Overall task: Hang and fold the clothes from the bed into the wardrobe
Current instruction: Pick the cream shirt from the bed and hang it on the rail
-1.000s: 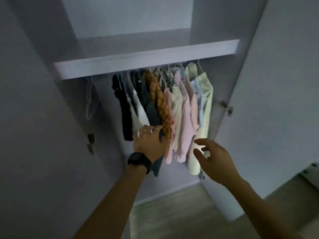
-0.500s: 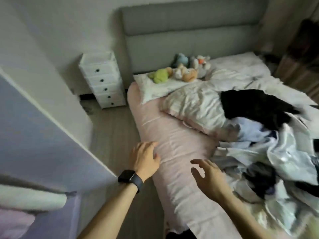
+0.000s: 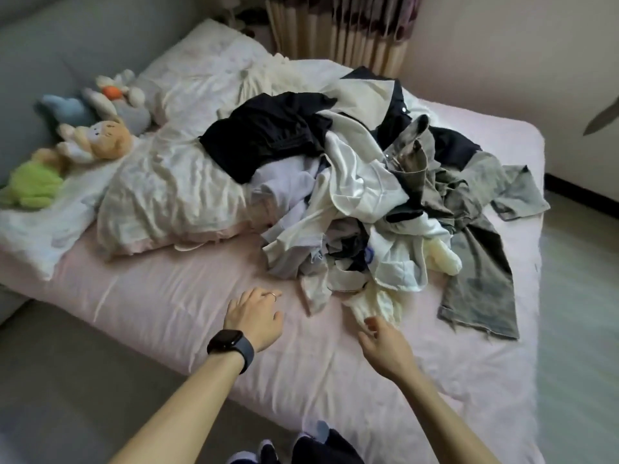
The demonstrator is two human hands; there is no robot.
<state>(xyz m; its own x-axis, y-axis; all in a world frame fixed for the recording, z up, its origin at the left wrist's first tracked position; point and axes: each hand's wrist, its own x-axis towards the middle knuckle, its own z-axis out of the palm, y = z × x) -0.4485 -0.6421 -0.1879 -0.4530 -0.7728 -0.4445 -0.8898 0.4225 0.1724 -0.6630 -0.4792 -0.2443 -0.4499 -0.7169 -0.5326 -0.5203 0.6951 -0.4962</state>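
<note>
Now the person is facing the bed (image 3: 167, 296) rather than the wardrobe seen a second ago, so a fresh pickup is apparently beginning. Both hands are reaching toward the clothes pile (image 3: 351, 182), unclenched and holding nothing. The left hand (image 3: 253, 318) is hovering just left of the pile, and the right hand (image 3: 385, 343) is arriving at a cream garment (image 3: 375, 304) on the pile's near edge.

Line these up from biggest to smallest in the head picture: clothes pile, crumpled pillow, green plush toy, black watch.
1. clothes pile
2. crumpled pillow
3. green plush toy, which looks only slightly bigger than
4. black watch. The watch is nearer the camera, so the order of these last two is unsure.
</note>
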